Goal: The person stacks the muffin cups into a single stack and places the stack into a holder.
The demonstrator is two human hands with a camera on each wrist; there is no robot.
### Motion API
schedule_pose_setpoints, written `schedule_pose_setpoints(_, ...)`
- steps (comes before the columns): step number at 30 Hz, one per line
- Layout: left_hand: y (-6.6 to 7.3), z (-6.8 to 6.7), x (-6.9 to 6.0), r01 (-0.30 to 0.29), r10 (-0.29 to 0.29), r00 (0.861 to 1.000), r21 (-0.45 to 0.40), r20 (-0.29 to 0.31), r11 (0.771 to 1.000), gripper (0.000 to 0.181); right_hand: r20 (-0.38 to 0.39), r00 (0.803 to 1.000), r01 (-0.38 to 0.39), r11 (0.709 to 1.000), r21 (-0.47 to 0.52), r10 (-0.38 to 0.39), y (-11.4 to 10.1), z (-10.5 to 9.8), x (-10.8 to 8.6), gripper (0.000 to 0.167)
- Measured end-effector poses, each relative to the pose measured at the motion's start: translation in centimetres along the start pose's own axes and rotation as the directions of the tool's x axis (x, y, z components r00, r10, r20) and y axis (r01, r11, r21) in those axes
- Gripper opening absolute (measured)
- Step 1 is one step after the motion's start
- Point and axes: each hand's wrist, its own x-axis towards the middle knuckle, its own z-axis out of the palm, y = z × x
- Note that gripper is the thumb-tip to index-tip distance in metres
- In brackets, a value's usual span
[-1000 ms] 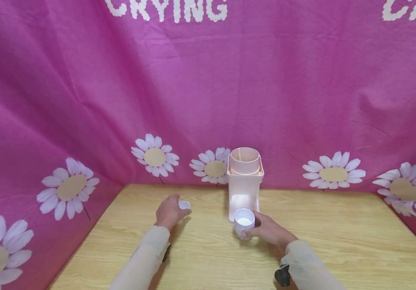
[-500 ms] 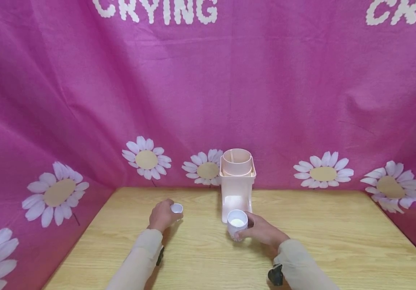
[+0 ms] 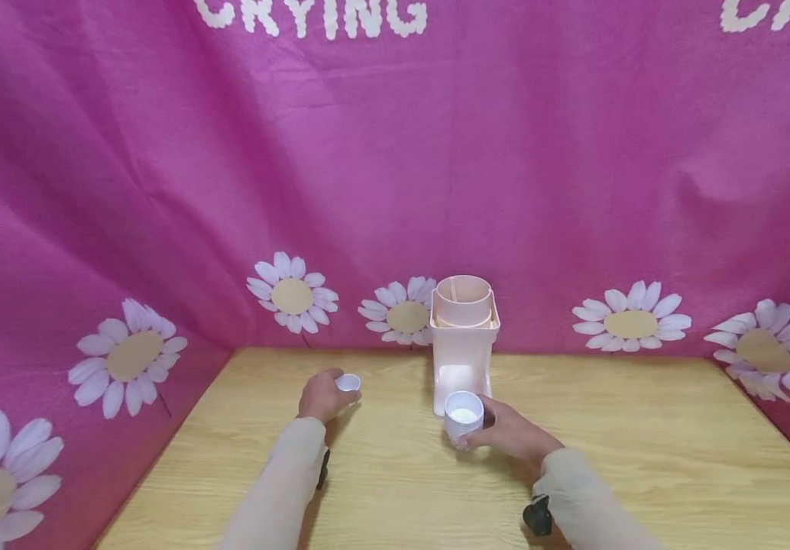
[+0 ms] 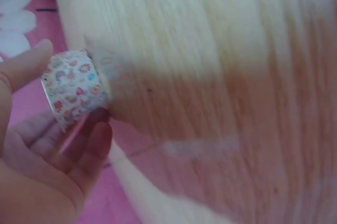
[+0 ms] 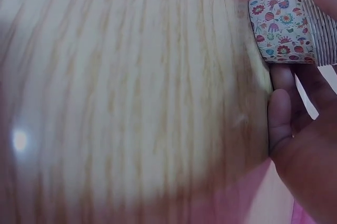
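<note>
My left hand (image 3: 324, 396) holds a small white-lined paper cup (image 3: 348, 383) between thumb and fingers, low over the wood-grain table. Its outside carries a colourful flower print, plain to see on the paper cup (image 4: 75, 84) in the left wrist view. On the other side, my right hand (image 3: 515, 432) grips a stack of nested paper cups (image 3: 464, 415). Several rims lie close together along the stack of cups (image 5: 287, 27) in the right wrist view. Directly behind this stack stands a pale pink cup holder (image 3: 462, 347) with a round tube in its top.
The wooden table (image 3: 395, 489) reaches back to a pink cloth (image 3: 395, 153) printed with daisies and white letters. The same cloth hangs along the left and right sides. A dark strap piece (image 3: 537, 516) sits at the right cuff.
The head view has swung slightly left and right, shifting everything in frame. Both hands keep their hold on the cups, in about the same places beside the pink holder.
</note>
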Motion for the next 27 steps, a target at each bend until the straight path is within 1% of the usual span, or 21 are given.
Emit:
schedule_pose_setpoints(4,0.3,0.0,0.4,-0.003,0.003,1.0,0.019,0.024,1.0,0.06,-0.008,1.0,-0.004,0.999,-0.036,0.004,-0.1,-0.4,-0.1,0.07)
schedule_pose_setpoints(8,0.6,-0.2,0.3,0.003,-0.004,1.0,0.055,0.03,0.998,0.058,0.018,1.0,-0.007,1.0,-0.024,0.007,-0.1,-0.2,-0.2,0.07)
schedule_pose_setpoints(11,1.3,-0.3,0.1,0.008,-0.011,0.999,0.078,0.033,0.997,0.058,0.023,1.0,-0.009,1.0,-0.005,0.01,-0.1,-0.3,-0.2,0.07)
schedule_pose_setpoints(14,2.3,-0.4,0.2,0.003,-0.006,0.999,0.07,0.044,0.998,0.06,0.014,1.0,-0.021,0.999,0.026,0.021,0.0,-0.5,-0.1,0.069)
schedule_pose_setpoints(17,3.4,-0.3,0.6,-0.028,0.026,0.998,0.032,0.051,0.999,0.06,0.005,1.0,-0.029,0.999,0.036,0.029,0.0,-0.7,0.0,0.069)
schedule_pose_setpoints(19,4.0,-0.2,0.8,-0.056,0.054,0.997,0.026,0.051,0.998,0.059,0.0,1.0,-0.024,1.0,0.02,0.024,0.0,-0.8,0.1,0.069)
schedule_pose_setpoints(24,4.6,-0.1,0.9,-0.068,0.066,0.996,0.025,0.057,0.997,0.054,0.022,1.0,-0.014,1.0,0.007,0.014,0.2,-0.5,0.1,0.069)
schedule_pose_setpoints(26,4.9,-0.2,0.7,-0.078,0.078,0.995,0.005,0.067,0.997,0.053,0.022,1.0,-0.018,1.0,0.008,0.017,0.3,-0.4,0.1,0.069)
schedule_pose_setpoints(27,5.0,-0.2,0.7,-0.095,0.095,0.993,0.005,0.068,0.995,0.052,0.021,1.0,-0.02,1.0,0.009,0.02,0.4,-0.3,0.0,0.069)
